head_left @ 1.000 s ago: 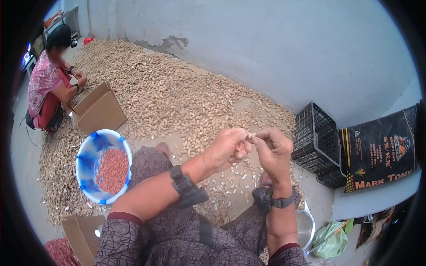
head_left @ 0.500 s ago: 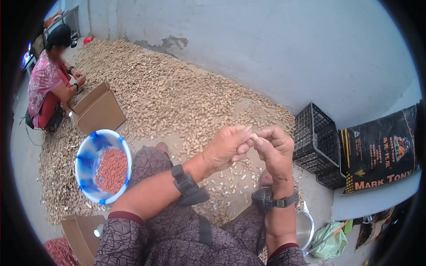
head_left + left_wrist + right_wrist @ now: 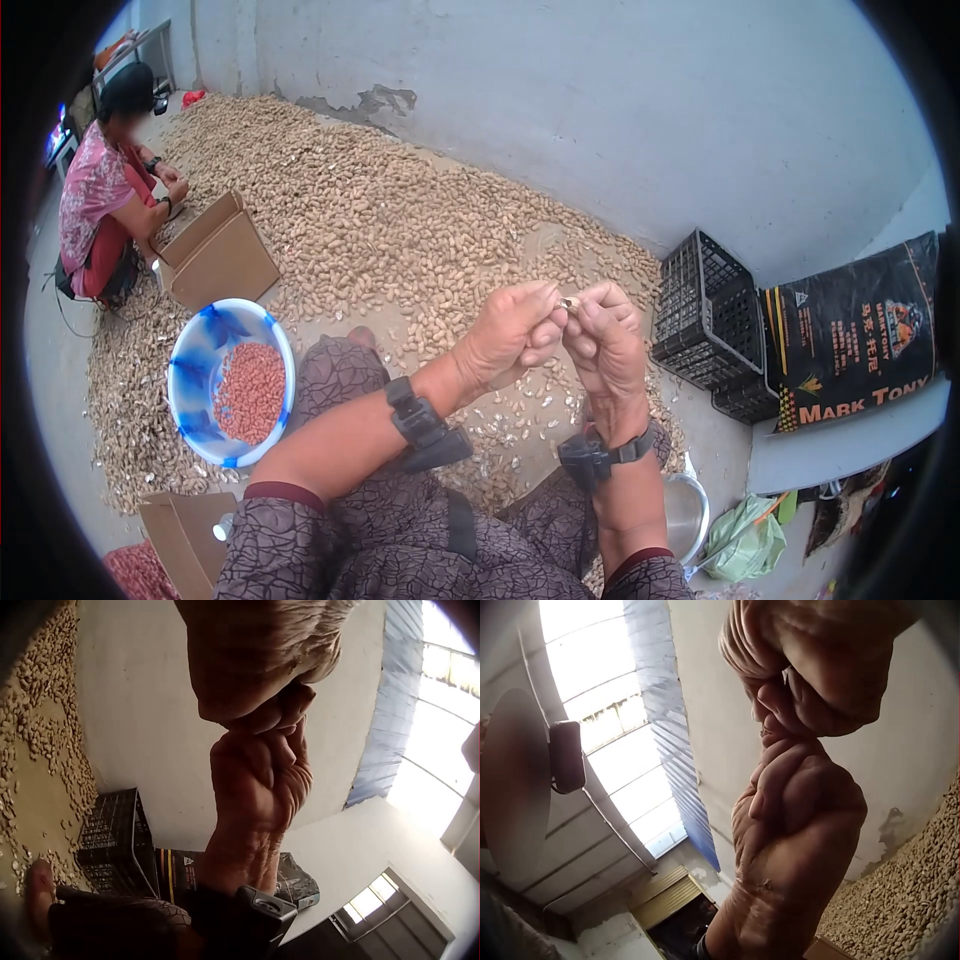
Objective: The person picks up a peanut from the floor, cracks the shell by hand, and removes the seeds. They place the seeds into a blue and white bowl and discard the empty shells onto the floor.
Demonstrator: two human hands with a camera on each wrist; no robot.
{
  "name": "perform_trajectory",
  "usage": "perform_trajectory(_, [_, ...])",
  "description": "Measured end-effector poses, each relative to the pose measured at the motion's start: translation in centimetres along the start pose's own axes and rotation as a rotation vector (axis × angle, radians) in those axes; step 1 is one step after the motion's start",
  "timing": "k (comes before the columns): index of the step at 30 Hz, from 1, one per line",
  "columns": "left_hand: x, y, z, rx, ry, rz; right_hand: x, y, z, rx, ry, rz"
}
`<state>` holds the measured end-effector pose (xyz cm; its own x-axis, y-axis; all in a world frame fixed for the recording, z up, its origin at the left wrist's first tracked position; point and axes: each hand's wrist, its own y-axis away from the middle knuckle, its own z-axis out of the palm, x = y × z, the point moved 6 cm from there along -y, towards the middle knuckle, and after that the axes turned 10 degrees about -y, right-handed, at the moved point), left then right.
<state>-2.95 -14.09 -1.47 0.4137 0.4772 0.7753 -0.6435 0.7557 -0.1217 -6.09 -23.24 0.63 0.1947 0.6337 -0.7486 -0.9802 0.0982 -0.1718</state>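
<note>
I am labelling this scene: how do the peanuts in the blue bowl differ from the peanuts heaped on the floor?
The bowl peanuts are reddish kernels without shells; the floor peanuts are pale tan pods. The bowl peanuts make one small heap inside the blue bowl; the floor peanuts spread wide along the wall. Both lie loose.

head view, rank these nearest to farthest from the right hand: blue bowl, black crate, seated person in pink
1. black crate, on the floor just right of the right hand
2. blue bowl, on the floor to the left
3. seated person, far upper left
</note>
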Motion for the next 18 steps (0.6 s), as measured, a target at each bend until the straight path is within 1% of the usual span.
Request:
perform_trajectory(2, [-0.3, -0.2, -0.2, -0.003, 0.055, -0.031, 0.1, -0.2, -0.6, 0.071, 0.030, -0.026])
perform_trajectory(5, [-0.3, -0.3, -0.3, -0.022, 0.091, -0.048, 0.2, -0.4, -1.2, 0.114, 0.043, -0.031])
perform_trajectory(9, [-0.8, -0.2, -1.0, 0.002, 0.110, -0.108, 0.5, -0.6, -1.7, 0.121, 0.052, -0.019])
perform_trajectory(12, [-0.9, -0.3, -1.6, 0.003, 0.088, -0.134, 0.5, -0.6, -1.8, 0.127, 0.034, 0.012])
perform_trajectory(15, [-0.7, 0.2, -2.2, 0.120, 0.024, -0.192, 0.4, -0.6, -1.8, 0.140, 0.003, 0.016])
perform_trajectory(16, [-0.7, 0.3, -2.4, 0.124, 0.025, -0.193, 0.3, -0.6, -1.8, 0.141, 0.001, 0.020])
perform_trajectory(18, [-0.4, 0.3, -2.8, 0.120, -0.123, -0.173, 0.2, -0.7, -1.8, 0.142, 0.028, 0.030])
